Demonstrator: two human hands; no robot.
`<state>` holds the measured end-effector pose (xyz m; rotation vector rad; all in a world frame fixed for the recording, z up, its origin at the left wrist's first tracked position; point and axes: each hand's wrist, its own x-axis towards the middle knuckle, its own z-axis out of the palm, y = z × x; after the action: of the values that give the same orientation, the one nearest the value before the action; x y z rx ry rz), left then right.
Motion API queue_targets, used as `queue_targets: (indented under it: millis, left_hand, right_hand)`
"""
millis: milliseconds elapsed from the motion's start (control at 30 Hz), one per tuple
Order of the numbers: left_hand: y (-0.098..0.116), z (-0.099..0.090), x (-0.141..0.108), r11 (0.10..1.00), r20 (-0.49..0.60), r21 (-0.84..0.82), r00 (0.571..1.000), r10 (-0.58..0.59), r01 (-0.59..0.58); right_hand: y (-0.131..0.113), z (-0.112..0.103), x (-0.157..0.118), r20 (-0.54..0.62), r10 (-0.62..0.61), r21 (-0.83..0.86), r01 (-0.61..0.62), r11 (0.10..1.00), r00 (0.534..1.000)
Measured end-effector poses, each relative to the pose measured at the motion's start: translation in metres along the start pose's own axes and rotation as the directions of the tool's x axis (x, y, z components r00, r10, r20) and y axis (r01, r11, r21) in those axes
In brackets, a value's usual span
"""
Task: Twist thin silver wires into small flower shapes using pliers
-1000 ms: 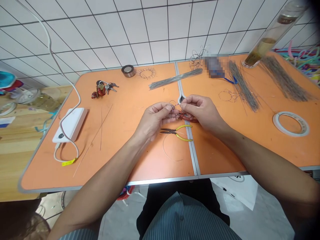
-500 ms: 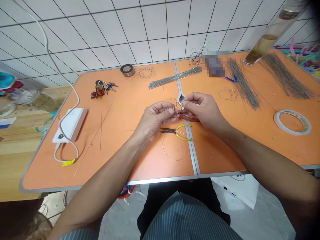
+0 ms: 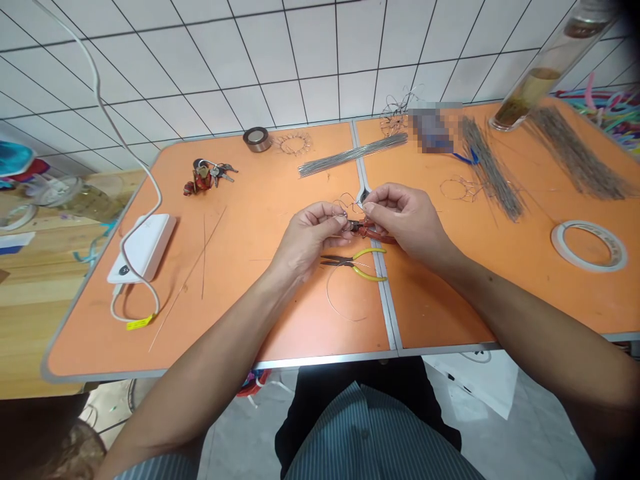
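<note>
Between my hands is a thin, dark wire bent into small loops (image 3: 345, 199). My left hand (image 3: 311, 239) is closed, thumb and forefinger pinching its left part. My right hand (image 3: 407, 217) is closed too, fingertips together at the wire's right end. Red-handled pliers (image 3: 379, 235) lie just below my fingers, their jaws close to the left fingertips; whether a finger touches them I cannot tell. Nearer me rest yellow-handled needle-nose pliers (image 3: 373, 251), open on the orange table (image 3: 300, 320). A thin curved wire (image 3: 329, 297) lies by them.
Behind my hands lie a silver wire bundle (image 3: 350, 155), a tape roll (image 3: 257, 139) and keys (image 3: 215, 172). At left is a white power bank (image 3: 143, 248) with its cable. Grey wire bundles (image 3: 493, 170), a white tape ring (image 3: 560, 247) and a clear tube (image 3: 530, 93) occupy the right.
The looped wire between my fingertips has shifted and turned slightly. Both hands keep their pinch in nearly the same spot. The whole view has moved a little.
</note>
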<state>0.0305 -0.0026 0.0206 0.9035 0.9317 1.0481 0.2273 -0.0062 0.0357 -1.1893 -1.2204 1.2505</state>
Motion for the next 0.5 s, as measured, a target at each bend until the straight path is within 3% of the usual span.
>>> queue_targets:
  millis: [233,500]
  left_hand:
    - [0.0016,0.0009,0.0008,0.999,-0.024,-0.038,1.000,0.008,-0.008]
    - [0.0015,0.0024,-0.0012,0.999,0.011,-0.006,0.998,0.054,-0.054]
  right_hand:
    - [0.0031,-0.0030,0.0018,0.067,-0.007,-0.019,0.008,1.000,0.998]
    - [-0.0002,-0.0011,-0.0007,0.021,0.004,-0.018,-0.003,1.000,1.000]
